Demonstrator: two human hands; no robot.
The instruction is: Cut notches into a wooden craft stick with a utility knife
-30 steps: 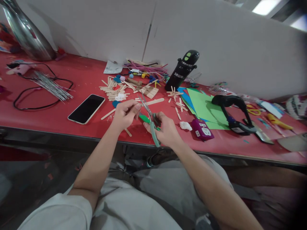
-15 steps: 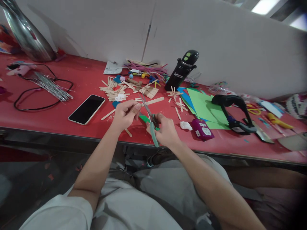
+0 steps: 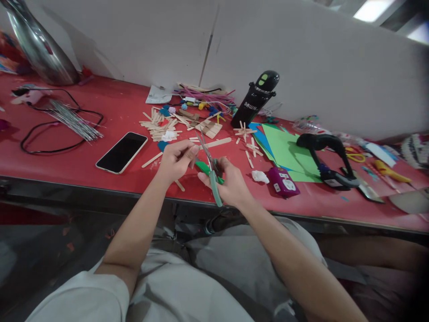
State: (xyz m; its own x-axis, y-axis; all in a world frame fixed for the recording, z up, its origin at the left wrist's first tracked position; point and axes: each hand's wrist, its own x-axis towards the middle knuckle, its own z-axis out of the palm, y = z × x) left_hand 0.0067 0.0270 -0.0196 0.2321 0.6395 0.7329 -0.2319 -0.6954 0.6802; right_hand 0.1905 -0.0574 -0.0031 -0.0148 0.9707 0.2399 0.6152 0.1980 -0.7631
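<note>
My right hand [image 3: 231,183] grips green-handled scissors [image 3: 210,166] over the red table's front edge, blades pointing up and away. My left hand [image 3: 176,158] is closed in a pinch right beside the blades, holding a small piece I cannot make out. A green piece [image 3: 203,167] shows between the two hands. Loose wooden craft sticks [image 3: 161,125] lie scattered just behind my hands.
A black phone [image 3: 121,152] lies left of my hands. Behind are a black bottle [image 3: 256,98], green and blue paper sheets [image 3: 284,150], a purple box [image 3: 283,182], a black hole punch [image 3: 326,158], pipe cleaners [image 3: 208,95], a black cable [image 3: 56,129] and thin metal wires [image 3: 72,120] on the red table [image 3: 67,165].
Almost nothing has moved; my right hand shifted slightly on the scissors and both hands keep their hold.
</note>
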